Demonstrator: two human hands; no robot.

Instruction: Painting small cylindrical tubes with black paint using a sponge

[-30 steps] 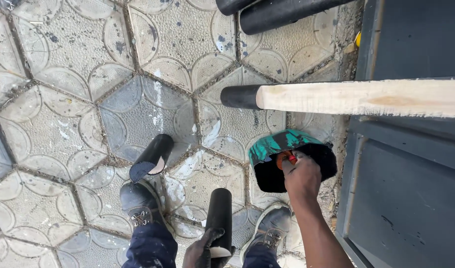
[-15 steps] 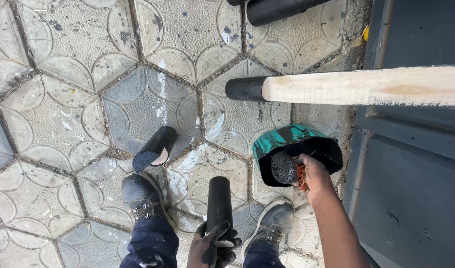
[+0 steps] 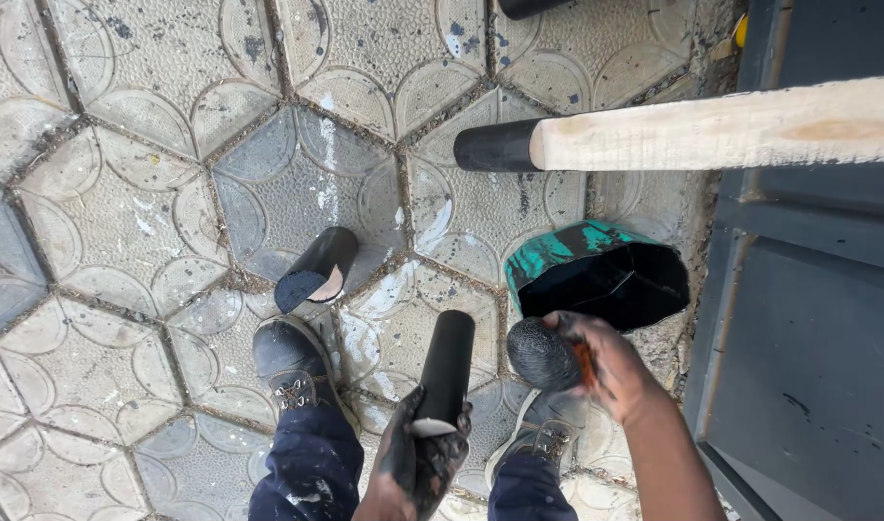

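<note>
Black-coated short cylinder [image 3: 448, 365] stands near upright in the left hand [image 3: 418, 463], gripped round its lower end, long axis running up and away from the person. Right hand [image 3: 606, 362] closed on a paint-soaked dark sponge [image 3: 541, 353] — just right of the cylinder, not touching it, the nearer hand to the paint. Teal container of black paint [image 3: 596, 275] sits just beyond the sponge, by the floor's right edge. Another black piece [image 3: 316, 268] lies on the tiles [image 3: 123, 193], left.

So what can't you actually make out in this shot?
- Head view: what the right hand grips behind the black applicator; fingers cover it.
- Inside the green tub: too dark.
- Wooden handle: cut off by the right edge.
- Left hand covers the black cylinder's lower end.
</note>
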